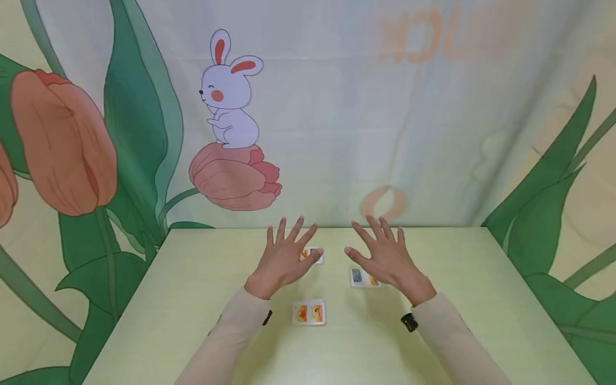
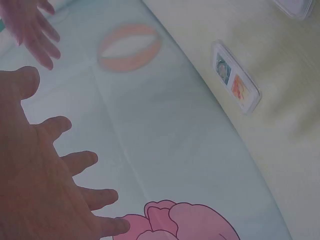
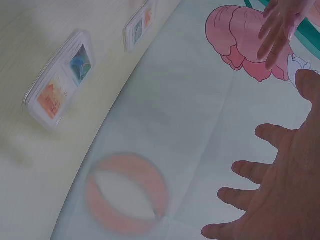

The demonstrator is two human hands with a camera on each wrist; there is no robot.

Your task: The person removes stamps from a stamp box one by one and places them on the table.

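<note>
Both hands hover over the table with fingers spread and nothing in them. My left hand [image 1: 284, 259] partly covers a small clear case with two pictures [image 1: 315, 255] near the table's back edge; the left wrist view shows that case [image 2: 235, 80] whole, one picture bluish, one orange. On the other side my right hand [image 1: 389, 261] overlaps a second picture case [image 1: 357, 277], whose blue-green and orange pictures show in the right wrist view [image 3: 61, 80]. A third case [image 1: 309, 313], with two orange pictures, lies nearer me between the forearms.
A pale yellow-green table [image 1: 163, 305] carries the cases. Behind it hangs a cloth backdrop [image 1: 327, 133] printed with a rabbit, tulips and leaves; it also runs down both sides. Dark bands show at the cuffs, one on the right wrist [image 1: 409, 322].
</note>
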